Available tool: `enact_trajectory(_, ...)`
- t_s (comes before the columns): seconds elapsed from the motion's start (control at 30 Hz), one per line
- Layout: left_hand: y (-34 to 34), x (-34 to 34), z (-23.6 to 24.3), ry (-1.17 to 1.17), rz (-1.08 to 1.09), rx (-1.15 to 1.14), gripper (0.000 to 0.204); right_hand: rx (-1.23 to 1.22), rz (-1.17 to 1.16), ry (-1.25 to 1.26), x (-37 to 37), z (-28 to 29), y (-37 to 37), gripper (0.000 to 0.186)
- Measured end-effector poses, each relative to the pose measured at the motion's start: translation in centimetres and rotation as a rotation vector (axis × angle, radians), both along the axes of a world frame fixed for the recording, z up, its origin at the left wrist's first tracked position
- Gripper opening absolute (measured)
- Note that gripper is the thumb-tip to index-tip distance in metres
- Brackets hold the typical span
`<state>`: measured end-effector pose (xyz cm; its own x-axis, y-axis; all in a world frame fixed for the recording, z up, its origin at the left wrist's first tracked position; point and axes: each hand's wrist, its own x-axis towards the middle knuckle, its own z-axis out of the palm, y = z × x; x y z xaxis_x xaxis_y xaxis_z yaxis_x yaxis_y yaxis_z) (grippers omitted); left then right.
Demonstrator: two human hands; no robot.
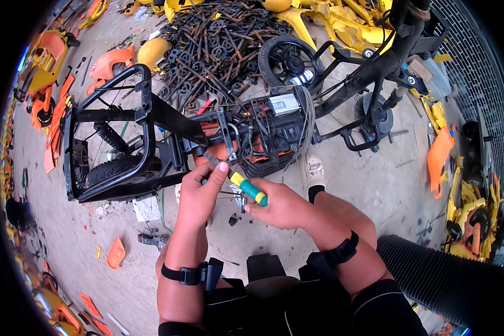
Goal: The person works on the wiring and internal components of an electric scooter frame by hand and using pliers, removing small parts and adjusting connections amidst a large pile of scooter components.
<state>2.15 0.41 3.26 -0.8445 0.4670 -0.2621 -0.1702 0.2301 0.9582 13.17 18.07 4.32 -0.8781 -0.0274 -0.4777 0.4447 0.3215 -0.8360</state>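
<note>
Right hand [281, 206] wraps green-yellow handle [247, 189] | left hand [198, 193] just ahead, hold: can't tell | I'd keep handle steady

Floor [134, 217]: pale grey, concrete-looking, dirty and marked with dark spots.
Wall [476, 50]: at the far right, grey, brick-patterned.
Far side: a heap of rusty metal parts [218, 50], with yellow panels [355, 31] to its right.
Near right: thick black ribbed hose [431, 274].
Light: soft, even.
</note>
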Motion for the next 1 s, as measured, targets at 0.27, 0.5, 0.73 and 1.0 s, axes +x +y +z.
enact_trajectory(0.27, 0.6, -0.6, 0.1, -0.009, 0.03, -0.038, 0.029, 0.093, -0.122, 0.086, -0.6, -0.6, 0.4, 0.034)
enact_trajectory(0.5, 1.1, -0.6, -0.3, 0.183, 0.021, -0.05, 0.022, 0.132, -0.124, 0.001, -0.9, 0.9, 0.6, 0.031)
enact_trajectory(0.73, 1.1, -0.4, -0.5, 0.237, 0.019, -0.049, 0.02, 0.179, -0.104, 0.02, -0.7, 0.9, 0.6, 0.031)
enact_trajectory(1.0, 0.8, 0.0, -0.2, 0.15, -0.064, -0.142, 0.022, 0.223, -0.1, 0.028, 0.6, -0.3, 0.4, 0.034)
